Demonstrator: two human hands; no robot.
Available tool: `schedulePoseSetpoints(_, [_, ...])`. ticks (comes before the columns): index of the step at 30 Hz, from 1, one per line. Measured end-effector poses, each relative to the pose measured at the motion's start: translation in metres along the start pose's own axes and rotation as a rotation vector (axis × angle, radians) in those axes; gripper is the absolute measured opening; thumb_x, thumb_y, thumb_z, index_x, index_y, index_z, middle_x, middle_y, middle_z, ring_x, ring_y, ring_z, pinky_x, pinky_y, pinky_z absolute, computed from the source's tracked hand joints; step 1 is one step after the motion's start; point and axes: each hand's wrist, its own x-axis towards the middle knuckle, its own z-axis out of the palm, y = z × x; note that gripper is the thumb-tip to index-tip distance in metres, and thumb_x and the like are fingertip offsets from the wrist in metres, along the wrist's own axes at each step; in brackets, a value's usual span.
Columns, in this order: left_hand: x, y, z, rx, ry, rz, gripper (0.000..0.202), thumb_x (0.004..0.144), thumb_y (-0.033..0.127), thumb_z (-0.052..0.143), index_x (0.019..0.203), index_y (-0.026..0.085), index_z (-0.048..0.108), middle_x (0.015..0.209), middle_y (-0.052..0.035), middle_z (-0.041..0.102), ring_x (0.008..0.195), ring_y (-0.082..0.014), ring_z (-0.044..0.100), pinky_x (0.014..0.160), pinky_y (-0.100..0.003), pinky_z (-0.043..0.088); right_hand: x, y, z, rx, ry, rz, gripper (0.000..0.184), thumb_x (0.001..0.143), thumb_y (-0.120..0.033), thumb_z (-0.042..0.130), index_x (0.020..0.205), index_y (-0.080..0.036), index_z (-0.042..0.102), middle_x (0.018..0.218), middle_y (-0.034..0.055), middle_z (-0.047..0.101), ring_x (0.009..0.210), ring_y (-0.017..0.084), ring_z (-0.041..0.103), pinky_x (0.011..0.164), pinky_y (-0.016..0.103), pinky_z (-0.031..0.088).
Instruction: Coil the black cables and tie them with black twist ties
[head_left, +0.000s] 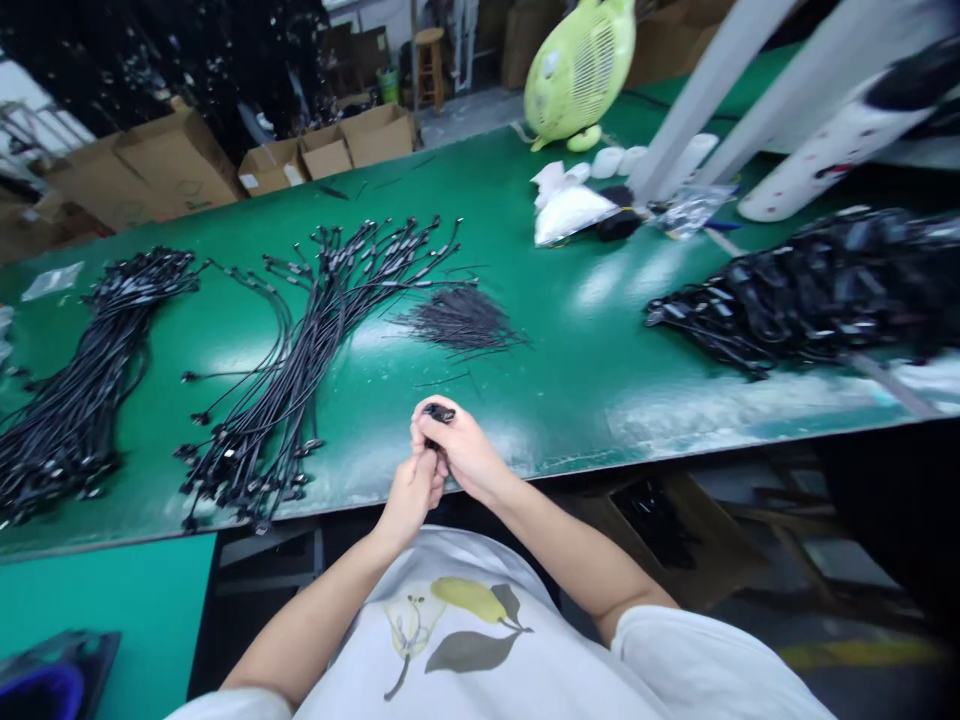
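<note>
Close to the table's front edge, my two hands are together in front of my body. My right hand [466, 452] is closed around a bunched black cable [438, 412], whose top shows between thumb and fingers. Just below, my left hand [412, 492] is closed too, its fingers pinched on the lower part of the same cable. The rest of the cable is hidden by my fingers. Beyond my hands lies a heap of thin black ties [469, 320]. Left of it is a spread pile of black cables [319, 325] with plugs at their ends.
Another pile of black cables [105, 370] lies far left on the green table [570, 390]. Bundled black cables [817, 290] are heaped at right. A white plastic bag [574, 212], a green fan [581, 75] and grey posts [712, 95] stand behind. Cardboard boxes [169, 165] line the far edge.
</note>
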Motion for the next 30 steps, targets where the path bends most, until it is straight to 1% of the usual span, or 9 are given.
schedulePoseSetpoints(5, [0.003,0.001,0.008,0.243,-0.167,0.061,0.042,0.086,0.061,0.048,0.091,0.019,0.050,0.062,0.0040,0.047,0.052,-0.0096,0.042,0.052,-0.022,0.037,0.000,-0.002,-0.020,0.244,0.021,-0.100,0.031,0.075,-0.035,0.071,0.090,-0.020,0.049,0.053,-0.0117,0.035,0.044,0.003,0.024,0.048,0.018,0.027])
schedulePoseSetpoints(8, [0.009,-0.004,0.009,0.440,-0.072,0.103,0.042,0.089,0.059,0.042,0.101,0.020,0.052,0.067,0.0009,0.053,0.058,-0.0147,0.050,0.059,-0.027,0.043,0.001,0.004,-0.034,0.158,0.033,-0.163,0.037,0.076,-0.042,0.071,0.097,-0.022,0.048,0.060,-0.0086,0.048,0.048,0.006,0.040,0.052,0.019,0.034])
schedulePoseSetpoints(11, [0.016,-0.005,0.013,0.607,-0.041,0.211,0.042,0.093,0.052,0.035,0.113,0.018,0.052,0.098,-0.0102,0.063,0.088,-0.0227,0.061,0.078,-0.033,0.048,-0.003,0.010,-0.042,-0.043,0.050,-0.156,0.041,0.076,-0.054,0.069,0.089,-0.018,0.055,0.078,0.0003,0.061,0.070,0.012,0.058,0.067,0.025,0.045])
schedulePoseSetpoints(13, [0.019,-0.004,0.018,0.696,-0.052,0.264,0.043,0.094,0.045,0.032,0.120,0.016,0.049,0.111,-0.0156,0.061,0.100,-0.0264,0.061,0.085,-0.038,0.048,-0.005,0.013,-0.045,-0.125,0.043,-0.114,0.046,0.075,-0.061,0.066,0.077,-0.016,0.058,0.077,0.0019,0.061,0.073,0.013,0.059,0.072,0.026,0.047])
schedulePoseSetpoints(18, [0.022,-0.003,0.030,1.009,-0.055,0.249,0.044,0.092,0.034,0.037,0.127,0.009,0.047,0.101,-0.0207,0.063,0.086,-0.0312,0.066,0.078,-0.045,0.050,-0.004,0.017,-0.051,-0.306,0.092,-0.053,0.061,0.080,-0.074,0.047,0.064,-0.016,0.056,0.064,0.0029,0.060,0.063,0.013,0.060,0.068,0.027,0.050])
schedulePoseSetpoints(20, [0.021,-0.006,0.031,1.052,-0.130,0.371,0.048,0.092,0.032,0.037,0.135,0.010,0.042,0.121,-0.0240,0.058,0.107,-0.0327,0.062,0.089,-0.048,0.048,0.000,0.006,-0.063,-0.399,0.135,-0.026,0.064,0.083,-0.075,0.040,0.064,-0.016,0.054,0.062,0.0037,0.060,0.061,0.014,0.061,0.064,0.026,0.051])
schedulePoseSetpoints(23, [0.017,-0.008,0.023,1.029,-0.281,0.493,0.050,0.093,0.030,0.040,0.142,0.020,0.037,0.139,-0.0171,0.049,0.125,-0.0278,0.051,0.103,-0.047,0.043,0.001,-0.032,-0.105,-0.521,0.297,-0.028,0.057,0.084,-0.072,0.039,0.073,-0.018,0.052,0.056,-0.0001,0.054,0.049,0.013,0.055,0.052,0.025,0.046])
schedulePoseSetpoints(27, [0.010,-0.006,0.003,0.908,-0.308,0.403,0.039,0.095,0.030,0.040,0.132,0.024,0.051,0.123,-0.0112,0.062,0.107,-0.0216,0.063,0.096,-0.040,0.049,-0.017,-0.098,-0.188,-0.816,0.575,-0.060,0.042,0.078,-0.058,0.062,0.093,-0.020,0.053,0.071,0.0029,0.059,0.061,0.018,0.056,0.060,0.027,0.044])
schedulePoseSetpoints(30, [-0.001,-0.002,-0.009,0.834,-0.258,0.365,0.034,0.097,0.029,0.038,0.124,0.022,0.057,0.113,-0.0094,0.067,0.103,-0.0200,0.063,0.094,-0.036,0.049,-0.029,-0.121,-0.242,-1.641,0.803,-0.155,0.053,0.081,-0.065,0.052,0.099,-0.016,0.059,0.090,0.0176,0.063,0.081,0.030,0.060,0.071,0.040,0.044])
